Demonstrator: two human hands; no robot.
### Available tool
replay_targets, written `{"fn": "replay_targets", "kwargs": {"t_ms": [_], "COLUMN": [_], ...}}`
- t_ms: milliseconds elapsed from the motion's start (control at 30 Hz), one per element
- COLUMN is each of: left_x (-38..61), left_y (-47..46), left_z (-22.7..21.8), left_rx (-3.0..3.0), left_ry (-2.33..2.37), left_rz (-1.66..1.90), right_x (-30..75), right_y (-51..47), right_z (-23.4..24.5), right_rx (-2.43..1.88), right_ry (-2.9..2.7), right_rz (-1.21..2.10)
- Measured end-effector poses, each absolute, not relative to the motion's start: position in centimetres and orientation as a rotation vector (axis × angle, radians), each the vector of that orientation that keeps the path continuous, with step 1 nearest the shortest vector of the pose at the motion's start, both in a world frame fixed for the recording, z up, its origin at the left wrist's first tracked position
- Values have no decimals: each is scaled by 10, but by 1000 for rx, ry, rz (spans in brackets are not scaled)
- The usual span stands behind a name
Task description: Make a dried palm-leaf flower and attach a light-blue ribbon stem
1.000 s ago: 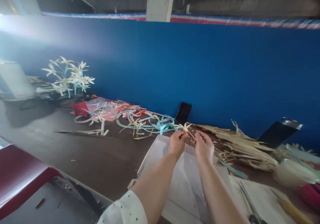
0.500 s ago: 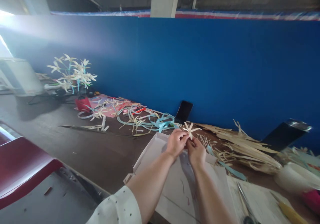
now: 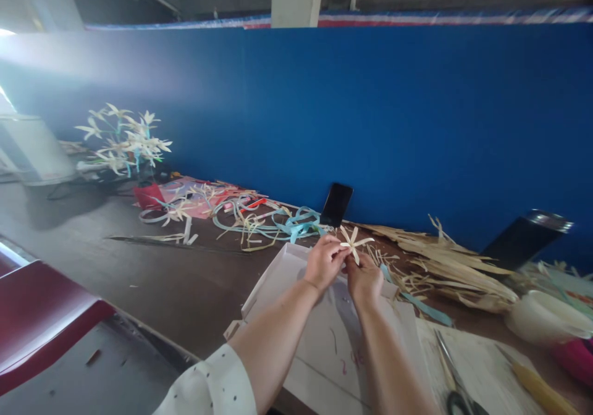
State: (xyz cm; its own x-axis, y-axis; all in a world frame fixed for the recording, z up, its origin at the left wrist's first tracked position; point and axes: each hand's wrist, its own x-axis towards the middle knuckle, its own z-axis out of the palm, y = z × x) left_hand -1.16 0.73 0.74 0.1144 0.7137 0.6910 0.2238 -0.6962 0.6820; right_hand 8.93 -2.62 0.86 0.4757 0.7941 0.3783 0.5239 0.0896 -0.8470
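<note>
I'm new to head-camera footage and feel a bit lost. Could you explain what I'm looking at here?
There is no machine: these are a person's bare left hand and right hand. One camera, worn on the head and looking forward and down, takes every picture.

The fingertips of both hands pinch a pale star-shaped flower above a shallow white box; the exact grip is too small to make out.

On the dark brown table, to the left, are a flower arrangement in a red pot and tangled light-blue ribbon. A smartphone leans beyond the hands. To the right are dry, straw-coloured leaf strips, scissors and a tilted black flask.
</note>
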Motion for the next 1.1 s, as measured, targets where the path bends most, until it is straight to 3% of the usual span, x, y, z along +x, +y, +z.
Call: {"fn": "replay_targets", "kwargs": {"t_ms": [333,1100], "left_x": [-17,-17], "left_y": [4,9], "left_z": [9,5], "left_rx": [2082,2043], "left_ry": [1016,1018], "left_rz": [1569,1570], "right_x": [87,86], "right_y": [-23,-36], "right_z": [3,19], "right_rx": [-1453,-1282], "right_ry": [-1120,-1325], "right_rz": [353,-123]}}
